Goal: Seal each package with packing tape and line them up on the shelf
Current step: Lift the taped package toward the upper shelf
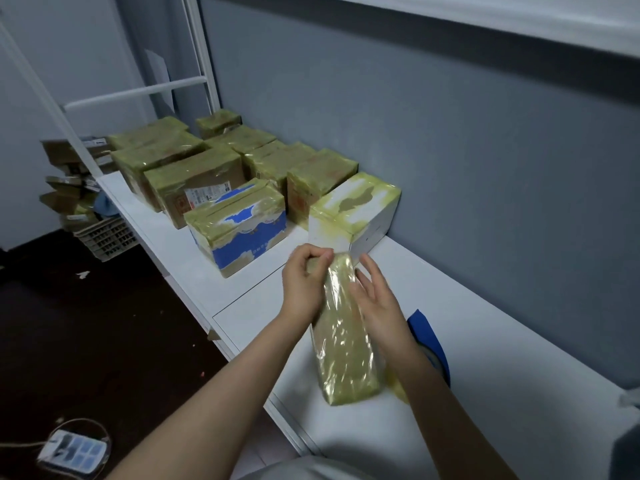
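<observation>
The L hand [303, 278] is curled tight round the far end of the pkg [346, 355], thumb & fingers pinching it. The R hand [375, 299] is flat, fingers straight & a bit spread, lying on the pkg's right side just below that grip. So the L is clamped on the pkg, and the R is not clamped, only pressing.

The pkg is long & thin, shiny w/ yellow-green tape all over. Its near end sits on the white shelf [485, 341] toward the person. The far end is up in the L grip, maybe lifted a bit, but that's hard to tell.

Just past the grip sits a white box [360, 216], taped on top. Left of the grip & a bit further off is a blue-and-white box [239, 230]. Behind those are more taped boxes [194, 178] by the wall. Right of the grip, partly behind the R arm, lies a blue tape tool [427, 332].

Step, I think: pressing down the last tape on this pkg, so sealing is nearly done.

Next move prob needs the R hand to get a real hold too. Then lift & set the pkg next to the white box, in line w/ the rest. The tape looks slippery, so hold firm. Don't bump the white box, it's v. close to the L fingers.
</observation>
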